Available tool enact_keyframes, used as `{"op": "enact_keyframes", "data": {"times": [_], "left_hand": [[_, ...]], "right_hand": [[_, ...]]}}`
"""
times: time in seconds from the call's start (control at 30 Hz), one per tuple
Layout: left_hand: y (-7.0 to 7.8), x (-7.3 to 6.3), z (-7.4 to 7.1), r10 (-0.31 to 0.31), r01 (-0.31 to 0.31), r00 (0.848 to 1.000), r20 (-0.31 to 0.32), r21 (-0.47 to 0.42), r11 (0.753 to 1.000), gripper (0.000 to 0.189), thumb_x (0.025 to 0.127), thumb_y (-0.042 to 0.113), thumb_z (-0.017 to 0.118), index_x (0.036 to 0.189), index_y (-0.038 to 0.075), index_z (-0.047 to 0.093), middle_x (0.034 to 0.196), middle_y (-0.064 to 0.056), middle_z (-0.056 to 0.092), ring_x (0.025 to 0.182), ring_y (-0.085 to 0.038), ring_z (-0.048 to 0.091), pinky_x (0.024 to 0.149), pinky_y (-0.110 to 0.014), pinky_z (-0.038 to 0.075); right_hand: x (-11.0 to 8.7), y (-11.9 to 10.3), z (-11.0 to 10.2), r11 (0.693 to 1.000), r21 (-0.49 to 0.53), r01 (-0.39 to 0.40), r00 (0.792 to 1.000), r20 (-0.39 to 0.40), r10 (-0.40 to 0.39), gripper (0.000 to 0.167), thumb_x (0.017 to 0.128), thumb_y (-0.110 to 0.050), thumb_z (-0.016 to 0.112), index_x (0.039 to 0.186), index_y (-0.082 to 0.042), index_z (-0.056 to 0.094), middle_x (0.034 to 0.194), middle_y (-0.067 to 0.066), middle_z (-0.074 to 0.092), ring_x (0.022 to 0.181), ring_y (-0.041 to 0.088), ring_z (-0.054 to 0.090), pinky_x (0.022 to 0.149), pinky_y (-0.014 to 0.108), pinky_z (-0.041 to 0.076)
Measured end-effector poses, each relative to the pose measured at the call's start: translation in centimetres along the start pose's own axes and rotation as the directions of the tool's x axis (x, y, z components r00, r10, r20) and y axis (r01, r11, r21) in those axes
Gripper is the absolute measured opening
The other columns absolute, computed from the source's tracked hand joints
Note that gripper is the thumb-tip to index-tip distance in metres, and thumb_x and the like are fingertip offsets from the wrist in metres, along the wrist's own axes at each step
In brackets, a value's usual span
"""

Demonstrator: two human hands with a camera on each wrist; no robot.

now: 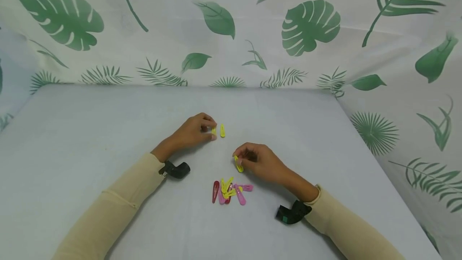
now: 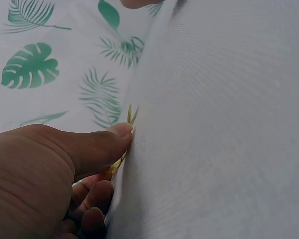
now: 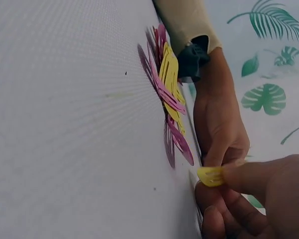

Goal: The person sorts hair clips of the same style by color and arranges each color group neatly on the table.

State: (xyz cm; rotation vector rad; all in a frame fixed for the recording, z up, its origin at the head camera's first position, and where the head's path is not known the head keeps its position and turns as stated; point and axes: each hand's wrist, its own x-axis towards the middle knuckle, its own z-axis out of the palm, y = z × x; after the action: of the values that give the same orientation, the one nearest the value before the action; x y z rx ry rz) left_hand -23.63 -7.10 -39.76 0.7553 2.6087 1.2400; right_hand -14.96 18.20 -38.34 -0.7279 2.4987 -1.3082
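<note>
My left hand (image 1: 196, 129) is at the middle of the table, thumb and fingertips at the two ends of a yellow snap hair clip (image 1: 213, 131). A second yellow hair clip (image 1: 222, 131) lies just right of those fingertips. Nearer and to the right, my right hand (image 1: 261, 161) pinches another yellow hair clip (image 3: 210, 176) between thumb and fingers, slightly tilted in the head view. Below it lies a loose pile of hair clips: yellow ones (image 3: 170, 69), pink ones (image 1: 240, 196) and dark red ones (image 1: 215, 191), several of them overlapping.
A pale cloth covers the table (image 1: 108, 131). Behind and to the right hangs a white sheet (image 1: 252, 23) with green leaf prints. Black wrist mounts (image 1: 177, 170) sit at both sleeve cuffs.
</note>
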Motion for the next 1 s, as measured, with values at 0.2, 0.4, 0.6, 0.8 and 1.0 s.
{"op": "enact_keyframes", "data": {"times": [0.2, 0.4, 0.6, 0.8, 1.0], "left_hand": [[0.1, -0.1, -0.2, -0.009, 0.009, 1.000, -0.008, 0.007, 1.000, 0.043, 0.089, 0.017, 0.073, 0.127, 0.000, 0.062, 0.124, -0.009, 0.056, 0.106, -0.024, 0.055, 0.088, -0.040, 0.046], [0.1, -0.1, -0.2, -0.013, 0.013, 1.000, -0.005, -0.002, 1.000, 0.044, 0.089, 0.017, 0.073, 0.127, -0.001, 0.061, 0.125, -0.010, 0.055, 0.108, -0.025, 0.055, 0.089, -0.041, 0.046], [0.0, 0.1, 0.0, -0.016, 0.016, 1.000, 0.002, 0.000, 1.000, 0.043, 0.089, 0.018, 0.073, 0.127, 0.001, 0.062, 0.125, -0.008, 0.056, 0.107, -0.023, 0.055, 0.089, -0.039, 0.046], [0.1, 0.2, 0.1, -0.019, 0.019, 1.000, -0.006, 0.004, 1.000, 0.043, 0.089, 0.018, 0.074, 0.127, 0.000, 0.062, 0.125, -0.008, 0.056, 0.107, -0.023, 0.055, 0.089, -0.039, 0.046], [0.1, 0.1, 0.2, -0.018, 0.019, 1.000, -0.006, 0.011, 1.000, 0.044, 0.089, 0.017, 0.073, 0.127, 0.000, 0.062, 0.125, -0.009, 0.056, 0.108, -0.024, 0.055, 0.089, -0.039, 0.046]], "right_hand": [[0.3, 0.3, 0.0, 0.999, 0.049, -0.005, 0.998, -0.069, 0.008, 0.013, 0.092, -0.002, 0.065, 0.105, -0.003, 0.068, 0.087, 0.003, 0.067, 0.073, 0.019, 0.061, 0.068, 0.027, 0.050], [0.4, 0.4, -0.1, 0.998, 0.056, -0.011, 0.996, -0.086, 0.016, 0.013, 0.092, -0.002, 0.066, 0.105, -0.003, 0.068, 0.090, 0.004, 0.066, 0.076, 0.018, 0.062, 0.066, 0.028, 0.051], [0.5, 0.3, -0.3, 0.998, 0.063, -0.031, 0.995, -0.093, 0.037, 0.017, 0.091, 0.001, 0.065, 0.108, 0.000, 0.067, 0.089, 0.006, 0.064, 0.074, 0.019, 0.061, 0.061, 0.025, 0.049], [0.9, -0.3, -0.7, 0.998, 0.059, -0.033, 0.996, -0.085, 0.038, 0.017, 0.091, 0.007, 0.062, 0.107, 0.007, 0.066, 0.087, 0.013, 0.065, 0.072, 0.025, 0.059, 0.061, 0.024, 0.047], [1.1, -0.9, -1.1, 0.997, 0.073, -0.008, 0.996, -0.086, 0.014, 0.016, 0.091, 0.003, 0.064, 0.107, 0.005, 0.067, 0.087, 0.010, 0.065, 0.071, 0.023, 0.059, 0.061, 0.026, 0.048]]}}
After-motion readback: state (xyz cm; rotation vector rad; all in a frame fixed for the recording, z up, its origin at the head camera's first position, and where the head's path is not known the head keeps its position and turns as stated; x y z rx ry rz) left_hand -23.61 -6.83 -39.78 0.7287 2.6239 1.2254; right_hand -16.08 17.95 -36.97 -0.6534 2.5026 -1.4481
